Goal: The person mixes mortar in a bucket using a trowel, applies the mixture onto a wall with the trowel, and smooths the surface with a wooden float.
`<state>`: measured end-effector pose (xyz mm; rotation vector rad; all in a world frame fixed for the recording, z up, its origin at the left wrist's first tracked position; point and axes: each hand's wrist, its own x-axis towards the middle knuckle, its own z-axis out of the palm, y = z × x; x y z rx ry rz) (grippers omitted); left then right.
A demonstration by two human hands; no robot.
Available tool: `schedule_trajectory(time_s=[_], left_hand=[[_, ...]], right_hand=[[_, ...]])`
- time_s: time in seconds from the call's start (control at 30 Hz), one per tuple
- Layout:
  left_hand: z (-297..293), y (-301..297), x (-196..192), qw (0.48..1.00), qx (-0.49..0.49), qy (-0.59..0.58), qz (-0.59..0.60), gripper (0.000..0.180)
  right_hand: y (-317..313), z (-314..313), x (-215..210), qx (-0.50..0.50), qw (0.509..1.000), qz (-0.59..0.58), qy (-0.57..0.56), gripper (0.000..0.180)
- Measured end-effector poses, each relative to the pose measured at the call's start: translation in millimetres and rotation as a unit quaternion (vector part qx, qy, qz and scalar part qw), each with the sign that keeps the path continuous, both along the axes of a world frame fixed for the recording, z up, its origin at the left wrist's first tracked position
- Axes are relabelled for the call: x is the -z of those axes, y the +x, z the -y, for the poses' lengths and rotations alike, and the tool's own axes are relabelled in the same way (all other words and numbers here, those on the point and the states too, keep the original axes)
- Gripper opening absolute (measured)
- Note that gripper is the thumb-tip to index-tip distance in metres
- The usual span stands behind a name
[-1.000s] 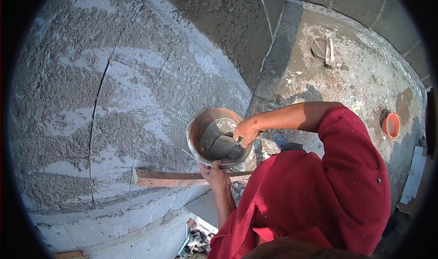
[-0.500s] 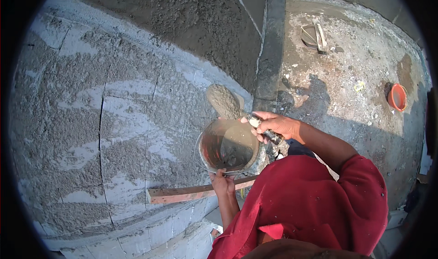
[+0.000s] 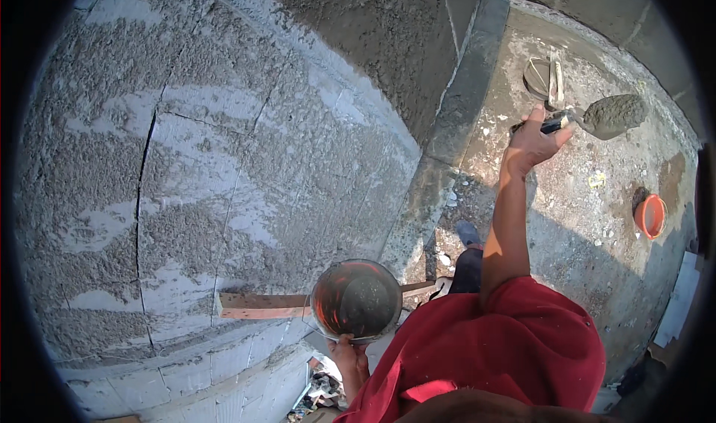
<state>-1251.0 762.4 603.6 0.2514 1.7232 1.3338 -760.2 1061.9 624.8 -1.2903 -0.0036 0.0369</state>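
Note:
My right hand [image 3: 534, 141] is closed round the handle of a trowel [image 3: 589, 119], my arm stretched out ahead and to the right. Wet grey mortar [image 3: 620, 114] is heaped on its blade. My left hand [image 3: 348, 354] grips the near rim of a bucket [image 3: 322, 292], close to my body. Grey mortar coats the bucket's inside, with orange showing through on its left wall, and more mortar lies at the bottom. To the left stands a block wall [image 3: 186, 177], partly covered in rough mortar, with pale patches and a dark vertical joint.
A wooden board [image 3: 261, 305] runs behind the bucket. On the rubble-strewn floor [image 3: 574, 207] sit an orange bucket [image 3: 650, 217] and a round pan [image 3: 535, 76] with a wooden strip [image 3: 556, 80] beside it. A darker plastered wall [image 3: 373, 43] rises ahead.
My right hand has swung the loaded trowel from above the bucket, away to the right and farther out. My left hand has brought the bucket lower and nearer my body.

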Motion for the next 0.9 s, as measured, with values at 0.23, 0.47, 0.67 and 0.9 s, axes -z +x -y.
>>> schedule_trajectory(time_s=[0.23, 0.47, 0.67, 0.9], left_hand=[[25.4, -14.2, 4.6, 0.999, -0.026, 0.005, -0.030, 0.074], [-55.1, 68.8, -42.1, 0.995, -0.020, 0.096, 0.031, 0.069], [-95.5, 97.4, -55.7, 0.979, 0.099, 0.175, -0.030, 0.066], [-131.9, 154.2, -70.7, 0.942, 0.202, 0.265, -0.026, 0.072]], right_hand=[[-231.5, -80.6, -47.5, -0.531, 0.795, 0.293, 0.024, 0.054], [-157.8, 37.9, -55.0, -0.766, 0.465, 0.416, -0.153, 0.054], [-135.9, 53.8, -59.6, -0.692, 0.216, 0.594, -0.349, 0.043], [-109.6, 50.0, -28.5, -0.787, 0.173, 0.493, -0.329, 0.058]])
